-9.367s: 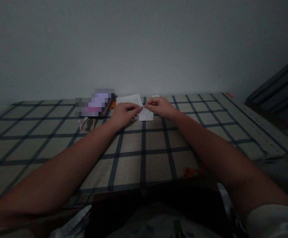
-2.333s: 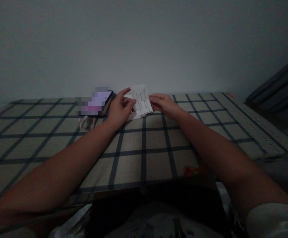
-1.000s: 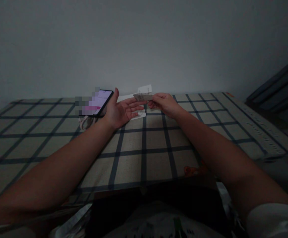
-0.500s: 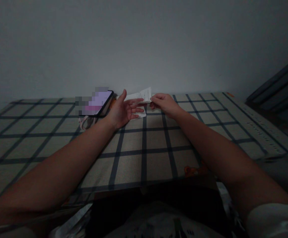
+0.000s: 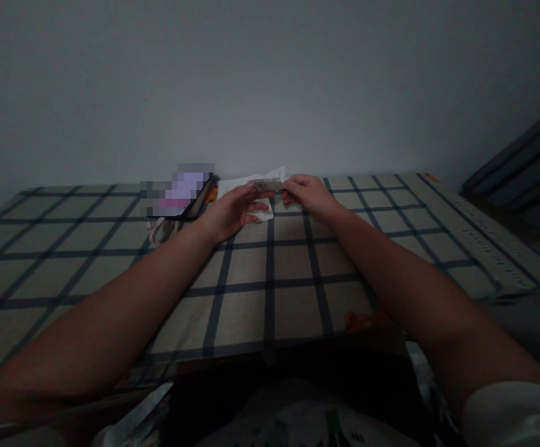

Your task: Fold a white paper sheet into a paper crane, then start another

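Between my hands, just above the far part of the table, is a folded strip of white printed paper (image 5: 269,185). My right hand (image 5: 311,195) pinches its right end between thumb and fingers. At the other end, my left hand (image 5: 235,212) has its thumb and forefinger closed on the strip, while its lower fingers are spread. More white paper (image 5: 265,215) shows below and behind the left hand, partly covered by it. Whether these sheets are joined cannot be made out.
A phone (image 5: 184,192) with a lit, blurred screen leans left of my left hand, a pale cord (image 5: 158,230) beside it. A checked cloth (image 5: 293,267) covers the table, which meets a grey wall (image 5: 270,87). Dark folded fabric (image 5: 526,167) is at the right.
My left hand has gone from open, thumb raised, to closing its thumb and forefinger on the paper. The strip has tilted and looks darker. My right hand has barely moved.
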Demonstrator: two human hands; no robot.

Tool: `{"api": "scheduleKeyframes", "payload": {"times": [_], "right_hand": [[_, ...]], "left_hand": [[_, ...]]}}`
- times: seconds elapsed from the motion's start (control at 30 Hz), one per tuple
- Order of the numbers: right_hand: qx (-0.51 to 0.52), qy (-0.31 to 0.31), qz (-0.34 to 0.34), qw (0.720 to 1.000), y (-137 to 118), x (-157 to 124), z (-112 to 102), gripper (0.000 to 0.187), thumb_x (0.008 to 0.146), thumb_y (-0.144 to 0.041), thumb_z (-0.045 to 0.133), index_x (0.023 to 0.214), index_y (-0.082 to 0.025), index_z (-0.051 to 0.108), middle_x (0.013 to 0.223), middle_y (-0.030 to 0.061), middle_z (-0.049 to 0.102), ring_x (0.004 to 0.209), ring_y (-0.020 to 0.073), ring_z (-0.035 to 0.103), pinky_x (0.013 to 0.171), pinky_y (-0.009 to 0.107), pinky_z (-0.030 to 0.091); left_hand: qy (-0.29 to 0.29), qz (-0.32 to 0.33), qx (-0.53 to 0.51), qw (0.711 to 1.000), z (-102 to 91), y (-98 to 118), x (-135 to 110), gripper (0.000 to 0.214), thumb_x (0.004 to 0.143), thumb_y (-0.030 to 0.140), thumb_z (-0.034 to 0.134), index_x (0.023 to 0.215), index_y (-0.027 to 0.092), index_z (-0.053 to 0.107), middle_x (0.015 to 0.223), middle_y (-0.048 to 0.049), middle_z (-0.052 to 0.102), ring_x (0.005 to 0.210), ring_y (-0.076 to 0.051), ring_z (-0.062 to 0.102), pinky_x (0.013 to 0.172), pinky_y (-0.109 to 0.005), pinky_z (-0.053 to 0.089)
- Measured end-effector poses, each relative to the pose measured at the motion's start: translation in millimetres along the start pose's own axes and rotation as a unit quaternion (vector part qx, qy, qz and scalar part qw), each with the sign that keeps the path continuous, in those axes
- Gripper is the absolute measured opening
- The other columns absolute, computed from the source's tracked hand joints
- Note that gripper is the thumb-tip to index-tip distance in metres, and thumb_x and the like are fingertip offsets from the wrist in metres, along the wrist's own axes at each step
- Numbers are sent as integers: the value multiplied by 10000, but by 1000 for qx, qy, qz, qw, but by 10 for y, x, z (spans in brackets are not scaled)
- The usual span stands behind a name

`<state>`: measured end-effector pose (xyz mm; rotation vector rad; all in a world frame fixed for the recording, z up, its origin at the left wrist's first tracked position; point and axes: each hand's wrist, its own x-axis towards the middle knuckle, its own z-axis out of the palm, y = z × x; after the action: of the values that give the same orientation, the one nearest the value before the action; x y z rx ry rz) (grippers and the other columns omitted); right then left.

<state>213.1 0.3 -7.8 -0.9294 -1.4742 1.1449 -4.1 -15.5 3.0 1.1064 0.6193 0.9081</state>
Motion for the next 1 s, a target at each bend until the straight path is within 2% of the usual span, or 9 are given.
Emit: {"api": "scheduleKeyframes", "payload": {"times": [0.2,0.4,0.77,1.0], "right_hand": [[-7,7,8,1000,7,5,9,189,914,-242,637,740,-170,621,687,7,685,603,86,615,631,217,517],[-12,9,7,1000,-5,-7,6,201,921,-254,632,736,-176,629,692,9,681,611,85,609,635,216,514],[-13,2,15,1000,-4,-5,6,233,920,-265,622,705,-177,620,687,12,676,613,88,608,638,218,514],[-10,2,8,1000,-21,-27,9,215,906,-243,634,703,-175,624,674,12,683,602,90,614,623,215,508]], "left_hand": [[1,-2,-8,1000,7,4,6,400,919,446,595,1188,168,695,1167,-135,731,783,-179,702,533,-225,541],[15,8,1,1000,17,-5,5,358,926,401,585,1170,169,709,1161,-128,732,787,-181,695,541,-235,527],[17,9,14,1000,15,-1,7,511,910,514,541,1216,133,689,1158,-163,729,769,-211,701,538,-274,540],[11,5,36,999,4,-12,8,387,863,401,595,1156,171,701,1214,-126,720,773,-178,693,529,-231,533]]}}
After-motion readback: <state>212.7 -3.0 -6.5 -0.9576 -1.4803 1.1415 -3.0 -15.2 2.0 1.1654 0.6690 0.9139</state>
